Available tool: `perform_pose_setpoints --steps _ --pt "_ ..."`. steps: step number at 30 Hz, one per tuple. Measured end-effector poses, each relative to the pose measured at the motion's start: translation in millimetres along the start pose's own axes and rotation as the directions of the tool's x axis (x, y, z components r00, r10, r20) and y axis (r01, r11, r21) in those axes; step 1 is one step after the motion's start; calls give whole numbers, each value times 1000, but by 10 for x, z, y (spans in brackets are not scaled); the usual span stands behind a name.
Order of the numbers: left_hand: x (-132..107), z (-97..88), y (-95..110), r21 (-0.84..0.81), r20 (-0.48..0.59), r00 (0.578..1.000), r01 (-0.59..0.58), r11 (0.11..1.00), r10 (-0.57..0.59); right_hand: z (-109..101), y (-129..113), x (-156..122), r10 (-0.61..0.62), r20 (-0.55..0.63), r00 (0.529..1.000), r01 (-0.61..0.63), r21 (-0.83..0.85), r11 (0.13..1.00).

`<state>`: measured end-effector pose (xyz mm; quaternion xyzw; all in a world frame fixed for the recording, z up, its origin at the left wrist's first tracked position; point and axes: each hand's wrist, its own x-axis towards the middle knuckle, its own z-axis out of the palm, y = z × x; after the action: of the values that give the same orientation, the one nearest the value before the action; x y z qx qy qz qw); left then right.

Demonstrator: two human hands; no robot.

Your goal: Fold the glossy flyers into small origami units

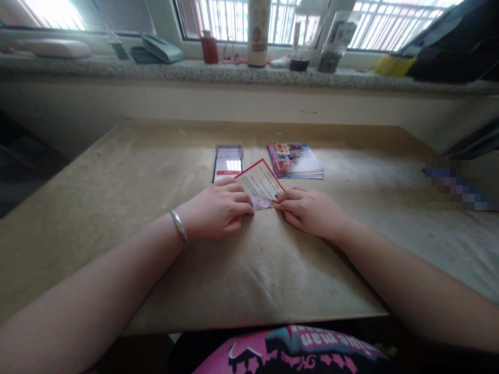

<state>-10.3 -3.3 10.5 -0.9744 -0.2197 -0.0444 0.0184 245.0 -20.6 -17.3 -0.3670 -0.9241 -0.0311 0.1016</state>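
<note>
A printed paper leaflet with a red border lies turned at an angle on the table between my hands. Its near corner is folded over, showing a colourful strip along the bottom. My left hand, with a silver bangle at the wrist, has its fingers closed at the left end of the fold. At the right end, my right hand pinches the paper between thumb and fingers. Beyond the leaflet to the right sits a stack of colourful leaflets. A phone with a lit screen lies behind my left hand, which partly covers it.
The table has a yellowish cover. Behind it, a stone windowsill carries a red bottle, a tall cylinder, clear containers, a glasses case and a dark bag. A blurred bluish object lies at the right.
</note>
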Motion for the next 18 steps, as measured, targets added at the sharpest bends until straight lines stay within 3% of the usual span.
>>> perform_pose_setpoints --steps 18 --pt "-135 -98 -123 -63 78 996 56 996 -51 39 22 -5 -4 -26 1000 5 41 999"
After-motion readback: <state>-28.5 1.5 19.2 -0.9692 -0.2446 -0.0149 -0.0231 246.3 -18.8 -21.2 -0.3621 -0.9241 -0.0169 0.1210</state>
